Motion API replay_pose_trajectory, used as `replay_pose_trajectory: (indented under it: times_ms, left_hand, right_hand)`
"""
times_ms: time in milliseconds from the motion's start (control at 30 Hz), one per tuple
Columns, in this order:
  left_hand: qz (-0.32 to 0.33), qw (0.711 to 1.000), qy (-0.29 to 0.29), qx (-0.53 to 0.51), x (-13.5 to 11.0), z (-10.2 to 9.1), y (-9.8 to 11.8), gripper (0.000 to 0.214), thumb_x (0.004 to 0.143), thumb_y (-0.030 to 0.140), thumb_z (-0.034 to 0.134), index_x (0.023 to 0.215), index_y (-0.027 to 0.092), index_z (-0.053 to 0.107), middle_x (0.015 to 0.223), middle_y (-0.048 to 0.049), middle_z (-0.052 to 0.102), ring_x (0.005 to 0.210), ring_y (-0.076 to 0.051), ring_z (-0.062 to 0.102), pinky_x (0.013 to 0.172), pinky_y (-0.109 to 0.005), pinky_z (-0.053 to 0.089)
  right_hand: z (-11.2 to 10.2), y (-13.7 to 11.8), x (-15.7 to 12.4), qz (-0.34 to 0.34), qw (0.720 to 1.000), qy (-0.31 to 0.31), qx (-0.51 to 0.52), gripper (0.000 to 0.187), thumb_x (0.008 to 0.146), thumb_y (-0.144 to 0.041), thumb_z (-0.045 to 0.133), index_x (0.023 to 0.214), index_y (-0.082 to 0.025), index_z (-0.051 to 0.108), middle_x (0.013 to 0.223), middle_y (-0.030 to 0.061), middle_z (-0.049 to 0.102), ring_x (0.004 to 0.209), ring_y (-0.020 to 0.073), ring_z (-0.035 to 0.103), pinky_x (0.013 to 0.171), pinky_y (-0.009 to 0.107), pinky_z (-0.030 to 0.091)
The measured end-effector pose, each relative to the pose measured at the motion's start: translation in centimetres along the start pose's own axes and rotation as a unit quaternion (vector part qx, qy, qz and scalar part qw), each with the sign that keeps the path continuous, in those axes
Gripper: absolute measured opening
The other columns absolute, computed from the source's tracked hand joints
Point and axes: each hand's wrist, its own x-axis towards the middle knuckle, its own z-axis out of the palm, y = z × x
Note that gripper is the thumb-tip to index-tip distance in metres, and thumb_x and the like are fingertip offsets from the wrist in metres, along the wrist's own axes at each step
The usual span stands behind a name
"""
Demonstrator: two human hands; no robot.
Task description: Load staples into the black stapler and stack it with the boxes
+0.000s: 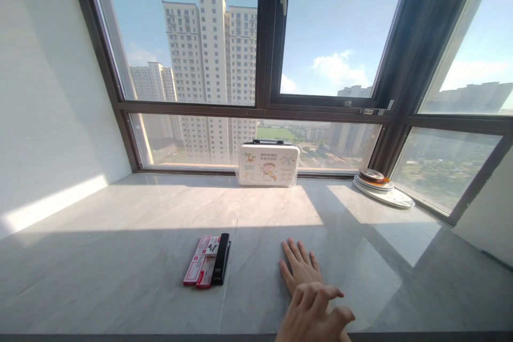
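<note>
little red-and-white boxes (196, 266) left of the right hand (303, 271), plain black stapler (220, 262) lying alongside, that hand palm-down on the worktop (132, 278), fingers slightly spread, left hand (309, 311) kinda crossing over its wrist, fingers curled, thumb and index apart

Stapler (221, 259) L of hands (301, 271), case (269, 165) bhd

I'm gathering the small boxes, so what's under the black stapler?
Red-and-white boxes lie close along the left side of the stapler, and grey counter shows on its right. Its body covers what's directly beneath; whether a box reaches under it can't be told.
</note>
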Motion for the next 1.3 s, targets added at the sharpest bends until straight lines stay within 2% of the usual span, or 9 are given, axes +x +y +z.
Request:
replay_pose_trajectory:
  times_ms: [100,267,433,567,733,933,1000,1133,1300]
  left_hand:
    - [-0.141,0.980,0.094,0.103,-0.4,-1.8,-5.2,0.059,0.093,0.015,0.048,0.150,0.027,0.041,0.158,-0.0076,0.038,0.143,-0.031,0.036,0.119,-0.051,0.031]
    - [-0.265,0.934,0.089,0.220,-3.2,-1.6,-11.0,0.059,0.102,0.033,0.038,0.157,0.015,0.032,0.164,-0.0114,0.029,0.151,-0.033,0.023,0.122,-0.057,0.025]
    - [-0.229,0.944,0.071,0.228,-5.6,-0.3,-10.9,0.058,0.103,0.036,0.040,0.159,0.023,0.030,0.164,-0.0061,0.026,0.151,-0.033,0.023,0.122,-0.059,0.027]
    - [-0.193,0.963,0.031,0.187,-7.3,0.2,-10.3,0.066,0.094,0.026,0.052,0.157,0.029,0.032,0.158,-0.0034,0.040,0.147,-0.033,0.035,0.119,-0.054,0.035]
    - [-0.226,0.967,-0.028,0.116,-10.1,0.0,-10.2,0.049,0.093,0.021,0.051,0.139,0.034,0.058,0.144,-0.0003,0.059,0.135,-0.030,0.052,0.114,-0.047,0.042]
    - [-0.288,0.952,0.067,0.080,-9.9,-5.6,-6.8,0.026,0.098,0.023,0.043,0.099,0.026,0.069,0.096,-0.0034,0.073,0.093,-0.023,0.068,0.081,-0.033,0.052]
    - [-0.310,0.938,0.115,0.107,-8.7,-6.9,-6.5,0.026,0.100,0.026,0.043,0.099,0.025,0.069,0.101,-0.0046,0.071,0.097,-0.024,0.066,0.085,-0.035,0.051]
    - [-0.255,0.953,0.106,0.124,-6.7,-6.0,-8.0,0.036,0.097,0.033,0.053,0.132,0.033,0.061,0.142,-0.0051,0.057,0.131,-0.028,0.051,0.106,-0.045,0.045]
    - [-0.211,0.967,0.054,0.134,-6.5,-3.4,-10.2,0.054,0.096,0.036,0.057,0.149,0.033,0.047,0.155,-0.0057,0.046,0.144,-0.031,0.039,0.120,-0.052,0.034]
  right_hand:
    - [0.1,0.2,-0.2,-0.027,1.000,0.008,0.004,0.059,0.100,-0.039,0.034,0.158,-0.033,0.032,0.167,-0.0053,0.020,0.155,0.0254,0.013,0.123,0.049,0.013]
    - [-0.9,0.2,-0.2,-0.009,0.995,0.057,0.076,0.054,0.098,-0.041,0.037,0.149,-0.032,0.049,0.159,0.0004,0.042,0.150,0.0293,0.030,0.121,0.050,0.019]
    - [-2.1,-4.4,1.3,0.006,0.980,0.091,0.177,0.037,0.095,-0.035,0.042,0.114,-0.022,0.071,0.118,0.0114,0.070,0.118,0.0290,0.059,0.103,0.039,0.043]
    - [-2.1,-11.9,2.7,-0.102,0.962,0.065,0.245,0.048,0.096,-0.048,0.048,0.135,-0.022,0.057,0.125,0.0113,0.064,0.117,0.0282,0.058,0.098,0.037,0.046]
    - [-1.7,-17.1,4.7,-0.129,0.963,-0.007,0.238,0.045,0.092,-0.049,0.055,0.121,-0.016,0.061,0.121,0.0158,0.063,0.112,0.0318,0.058,0.092,0.041,0.048]
    - [-3.7,-10.5,5.1,-0.182,0.954,-0.040,0.234,0.045,0.085,-0.028,0.060,0.129,-0.021,0.062,0.123,0.0112,0.065,0.116,0.0283,0.057,0.098,0.037,0.044]
    - [-4.7,-7.3,4.3,-0.189,0.953,-0.049,0.234,0.051,0.085,-0.022,0.057,0.135,-0.025,0.060,0.126,0.0088,0.066,0.118,0.0268,0.057,0.101,0.036,0.042]
    - [-5.8,-3.7,2.5,-0.163,0.957,-0.044,0.236,0.053,0.087,-0.012,0.047,0.134,-0.030,0.062,0.128,0.0062,0.067,0.121,0.0243,0.058,0.114,0.045,0.030]
    - [-4.6,-4.7,1.3,-0.130,0.950,0.030,0.281,0.036,0.085,-0.028,0.063,0.120,-0.033,0.070,0.119,0.0026,0.071,0.119,0.0257,0.059,0.118,0.048,0.019]
